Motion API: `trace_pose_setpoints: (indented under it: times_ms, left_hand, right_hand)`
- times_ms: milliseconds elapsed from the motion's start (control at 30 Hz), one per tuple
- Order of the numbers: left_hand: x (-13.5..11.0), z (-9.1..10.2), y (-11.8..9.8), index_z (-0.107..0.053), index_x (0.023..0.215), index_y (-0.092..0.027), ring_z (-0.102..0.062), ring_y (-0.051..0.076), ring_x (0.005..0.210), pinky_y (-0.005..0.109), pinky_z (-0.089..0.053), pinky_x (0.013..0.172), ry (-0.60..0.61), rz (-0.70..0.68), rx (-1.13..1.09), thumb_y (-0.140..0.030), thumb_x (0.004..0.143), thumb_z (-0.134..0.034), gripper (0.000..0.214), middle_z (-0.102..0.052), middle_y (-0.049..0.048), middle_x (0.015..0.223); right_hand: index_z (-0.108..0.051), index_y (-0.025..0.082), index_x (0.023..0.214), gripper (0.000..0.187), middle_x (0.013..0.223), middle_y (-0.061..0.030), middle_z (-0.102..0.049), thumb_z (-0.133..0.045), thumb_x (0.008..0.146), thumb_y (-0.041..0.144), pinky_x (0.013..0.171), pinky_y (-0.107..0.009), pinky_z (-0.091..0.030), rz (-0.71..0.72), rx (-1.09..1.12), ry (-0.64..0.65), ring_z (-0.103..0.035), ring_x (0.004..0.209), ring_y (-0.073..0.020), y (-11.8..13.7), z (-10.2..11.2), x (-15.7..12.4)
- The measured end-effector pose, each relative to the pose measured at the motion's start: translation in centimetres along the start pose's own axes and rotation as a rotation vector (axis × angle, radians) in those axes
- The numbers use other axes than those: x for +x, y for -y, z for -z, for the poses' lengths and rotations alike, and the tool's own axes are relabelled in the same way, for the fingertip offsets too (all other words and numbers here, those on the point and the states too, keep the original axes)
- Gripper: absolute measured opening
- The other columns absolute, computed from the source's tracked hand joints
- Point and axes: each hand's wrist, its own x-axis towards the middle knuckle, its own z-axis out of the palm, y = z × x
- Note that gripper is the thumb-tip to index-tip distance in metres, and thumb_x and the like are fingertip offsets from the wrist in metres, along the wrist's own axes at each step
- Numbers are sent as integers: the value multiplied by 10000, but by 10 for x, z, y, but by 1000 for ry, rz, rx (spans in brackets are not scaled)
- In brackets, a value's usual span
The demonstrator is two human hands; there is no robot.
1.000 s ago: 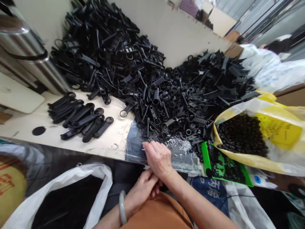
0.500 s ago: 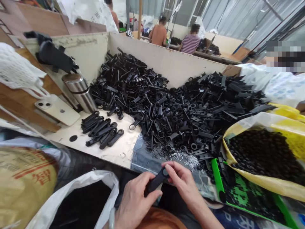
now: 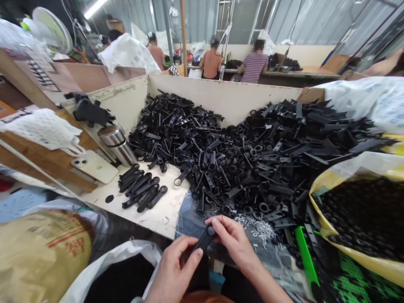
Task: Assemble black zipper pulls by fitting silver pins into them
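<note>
Both my hands hold one long black plastic handle part (image 3: 204, 238) just in front of the table's near edge. My left hand (image 3: 175, 269) grips its lower end with thumb and fingers. My right hand (image 3: 235, 242) pinches the ring end at the top. Right behind the hands lies a scatter of small silver pins (image 3: 257, 225) on a dark cloth. A big heap of black plastic parts (image 3: 240, 147) fills the table behind. A small row of finished black handles (image 3: 142, 190) lies to the left on the bare board.
A steel flask (image 3: 118, 145) and a phone (image 3: 94, 166) sit at the left. A yellow bag of small black pieces (image 3: 366, 210) is at the right, a green tray (image 3: 304, 261) beside it. A white bag (image 3: 107, 273) opens below. Other people sit at a far table.
My right hand left the pins and came to the black handle part, which both hands now hold up. The view tilted upward, showing the room behind.
</note>
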Motion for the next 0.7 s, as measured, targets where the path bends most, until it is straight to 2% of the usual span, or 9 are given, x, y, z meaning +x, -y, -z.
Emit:
trace_pose_setpoints:
  times_ms: [100, 167, 267, 367, 400, 467, 567, 633, 700]
  left_hand:
    - [6, 4, 6, -708, 870, -218, -659, 203, 839, 265, -492, 759, -58, 3, -57, -410, 923, -611, 221, -704, 20, 867]
    - [11, 14, 11, -692, 812, -220, -630, 184, 747, 253, -478, 670, -148, -18, -24, -434, 912, -626, 246, -673, 3, 806]
    - [25, 48, 15, -696, 817, -222, -596, 182, 688, 267, -460, 614, -424, -114, 199, -483, 917, -608, 293, -662, 7, 798]
    - [43, 94, 11, -714, 836, -211, -621, 231, 750, 331, -488, 697, -744, -183, 564, -516, 915, -582, 342, -684, 43, 797]
    - [48, 107, 8, -723, 857, -201, -632, 262, 824, 370, -492, 766, -788, -178, 619, -504, 913, -586, 337, -696, 65, 828]
    - [59, 124, 5, -753, 931, -194, -606, 339, 993, 471, -453, 891, -814, -138, 724, -453, 910, -609, 297, -718, 114, 949]
    - [72, 126, 10, -701, 1253, -166, -517, 412, 1218, 570, -398, 997, -867, -73, 1007, -440, 952, -559, 430, -659, 187, 1266]
    - [78, 119, 22, -604, 1405, -168, -402, 412, 1394, 597, -310, 1116, -866, -142, 1079, -437, 987, -515, 505, -536, 203, 1473]
    - [82, 113, 36, -585, 1438, -204, -307, 386, 1491, 612, -187, 1196, -795, -231, 1106, -384, 1018, -471, 470, -441, 183, 1579]
  right_hand:
    - [-788, 189, 1026, 564, 698, -8, -603, -561, 920, 694, 532, -226, -406, 18, -10, 34, -508, 593, -133, 8, -5, 3]
    - [-756, 202, 1140, 590, 663, 11, -572, -511, 944, 701, 488, -228, -360, 4, -4, -7, -452, 535, -125, 10, -3, 2]
    - [-735, 206, 1188, 597, 650, 16, -569, -554, 917, 706, 483, -240, -348, -13, -45, -123, -454, 531, -136, 3, 9, 0]
    - [-776, 199, 1091, 570, 620, 1, -582, -595, 892, 702, 534, -256, -402, 9, -157, -92, -520, 574, -164, -5, 19, 3]
    - [-786, 199, 1056, 567, 612, -6, -589, -588, 892, 705, 550, -263, -420, 23, -190, -75, -541, 584, -174, -6, 19, 4]
    - [-794, 204, 1022, 560, 620, -22, -616, -561, 906, 700, 573, -276, -447, 52, -246, -51, -578, 602, -194, -3, 16, 6]
    - [-789, 225, 1040, 493, 688, -43, -675, -523, 958, 631, 581, -285, -463, 79, -340, -40, -614, 623, -208, 6, 7, 12]
    - [-780, 242, 1059, 413, 779, -55, -726, -519, 990, 554, 617, -293, -475, 120, -417, -57, -644, 666, -216, 13, 4, 19]
    - [-767, 248, 1059, 340, 872, -62, -758, -524, 1006, 480, 672, -301, -485, 186, -500, -89, -675, 733, -227, 17, 5, 26]
